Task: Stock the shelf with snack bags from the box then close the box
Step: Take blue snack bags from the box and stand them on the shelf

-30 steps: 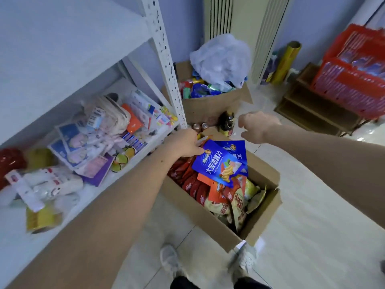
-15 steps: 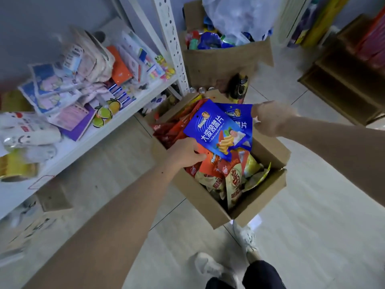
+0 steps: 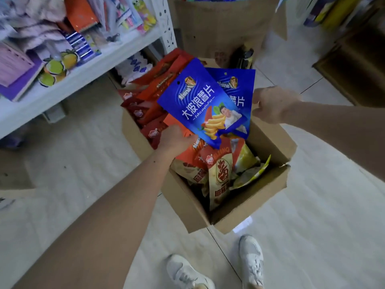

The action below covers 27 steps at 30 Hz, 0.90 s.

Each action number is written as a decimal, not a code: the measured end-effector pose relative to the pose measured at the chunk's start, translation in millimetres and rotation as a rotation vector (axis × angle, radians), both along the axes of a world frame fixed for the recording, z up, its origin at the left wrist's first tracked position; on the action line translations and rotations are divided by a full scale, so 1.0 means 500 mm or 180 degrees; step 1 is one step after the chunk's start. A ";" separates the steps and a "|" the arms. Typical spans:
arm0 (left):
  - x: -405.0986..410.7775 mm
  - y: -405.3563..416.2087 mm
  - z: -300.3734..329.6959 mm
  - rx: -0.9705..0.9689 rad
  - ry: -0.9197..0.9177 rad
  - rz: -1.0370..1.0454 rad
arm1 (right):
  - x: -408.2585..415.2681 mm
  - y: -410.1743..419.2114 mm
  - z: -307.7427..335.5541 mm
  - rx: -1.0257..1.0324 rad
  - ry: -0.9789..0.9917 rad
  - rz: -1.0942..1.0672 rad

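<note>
While the left hand (image 3: 176,137) grips a blue snack bag (image 3: 205,103) by its near edge over the open box (image 3: 235,209), the right hand (image 3: 273,105) — fingers curled — pinches a second blue bag (image 3: 241,88); bare floor lies right.

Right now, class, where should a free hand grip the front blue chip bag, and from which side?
Grip the blue chip bag at its flat top seal by the hang hole, coming from above. It stands tilted in the cardboard box, top edge free; the left hand covers its lower corner.
</note>
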State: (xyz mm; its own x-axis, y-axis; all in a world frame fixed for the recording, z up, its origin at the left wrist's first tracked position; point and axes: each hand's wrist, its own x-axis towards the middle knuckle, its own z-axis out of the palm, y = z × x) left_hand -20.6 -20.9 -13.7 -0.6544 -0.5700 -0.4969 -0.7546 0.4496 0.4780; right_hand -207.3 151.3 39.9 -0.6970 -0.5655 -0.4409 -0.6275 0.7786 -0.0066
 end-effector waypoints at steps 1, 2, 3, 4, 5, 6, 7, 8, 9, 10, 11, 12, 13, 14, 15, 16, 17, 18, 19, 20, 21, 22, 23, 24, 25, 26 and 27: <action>-0.005 0.002 -0.013 0.0032 0.0060 0.0155 | -0.006 -0.001 -0.012 -0.0044 -0.0027 -0.0080; -0.010 0.004 -0.026 0.0031 0.0112 0.0285 | -0.012 -0.001 -0.022 -0.0083 -0.0065 -0.0155; -0.015 0.004 -0.039 0.0022 0.0138 0.0425 | -0.017 -0.002 -0.032 -0.0106 -0.0111 -0.0224; -0.021 0.003 -0.051 0.0027 0.0166 0.0556 | -0.020 -0.003 -0.040 -0.0121 -0.0150 -0.0288; -0.027 0.002 -0.064 0.0059 0.0183 0.0684 | -0.023 -0.005 -0.048 -0.0136 -0.0193 -0.0360; -0.034 0.003 -0.075 0.0107 0.0204 0.0816 | -0.026 -0.005 -0.055 -0.0172 -0.0244 -0.0429; -0.040 0.003 -0.083 0.0174 0.0281 0.0963 | -0.029 -0.005 -0.061 -0.0215 -0.0300 -0.0487; -0.046 0.003 -0.092 0.0201 0.0365 0.1122 | -0.033 -0.005 -0.068 -0.0251 -0.0351 -0.0527; -0.050 0.002 -0.101 0.0174 0.0427 0.1299 | -0.038 -0.005 -0.076 -0.0273 -0.0390 -0.0550; -0.054 0.002 -0.105 0.0143 0.0496 0.1438 | -0.042 -0.006 -0.083 -0.0299 -0.0417 -0.0561; -0.057 0.002 -0.111 0.0141 0.0547 0.1527 | -0.046 -0.008 -0.089 -0.0323 -0.0443 -0.0570; -0.062 0.002 -0.117 0.0150 0.0595 0.1580 | -0.052 -0.010 -0.095 -0.0347 -0.0480 -0.0586; -0.068 0.002 -0.119 0.0162 0.0639 0.1614 | -0.058 -0.011 -0.101 -0.0371 -0.0529 -0.0600; -0.074 0.001 -0.121 0.0183 0.0673 0.1655 | -0.063 -0.013 -0.106 -0.0393 -0.0579 -0.0595; -0.080 0.000 -0.125 0.0195 0.0708 0.1707 | -0.068 -0.015 -0.111 -0.0401 -0.0616 -0.0574; -0.086 -0.001 -0.127 0.0208 0.0712 0.1792 | -0.073 -0.016 -0.114 -0.0399 -0.0633 -0.0542; -0.093 0.000 -0.127 0.0211 0.0719 0.1923 | -0.077 -0.018 -0.116 -0.0386 -0.0640 -0.0516; -0.098 0.003 -0.126 0.0238 0.0706 0.2113 | -0.081 -0.019 -0.118 -0.0373 -0.0637 -0.0500; -0.103 0.006 -0.124 0.0339 0.0683 0.2330 | -0.084 -0.020 -0.121 -0.0362 -0.0633 -0.0491; -0.109 0.011 -0.121 0.0479 0.0669 0.2523 | -0.087 -0.021 -0.124 -0.0355 -0.0632 -0.0489; -0.114 0.015 -0.124 0.0616 0.0693 0.2652 | -0.090 -0.022 -0.127 -0.0355 -0.0635 -0.0494; -0.120 0.022 -0.123 0.0714 0.0713 0.2729 | -0.093 -0.022 -0.129 -0.0365 -0.0642 -0.0488; -0.125 0.026 -0.121 0.0731 0.0727 0.2742 | -0.096 -0.023 -0.132 -0.0381 -0.0651 -0.0475; -0.129 0.026 -0.122 0.0722 0.0751 0.2741 | -0.098 -0.023 -0.135 -0.0391 -0.0660 -0.0457; -0.132 0.025 -0.127 0.0701 0.0807 0.2757 | -0.100 -0.024 -0.136 -0.0389 -0.0661 -0.0433; -0.134 0.023 -0.131 0.0703 0.0854 0.2790 | -0.101 -0.024 -0.137 -0.0377 -0.0651 -0.0409; -0.134 0.022 -0.133 0.0696 0.0916 0.2796 | -0.101 -0.025 -0.138 -0.0367 -0.0641 -0.0397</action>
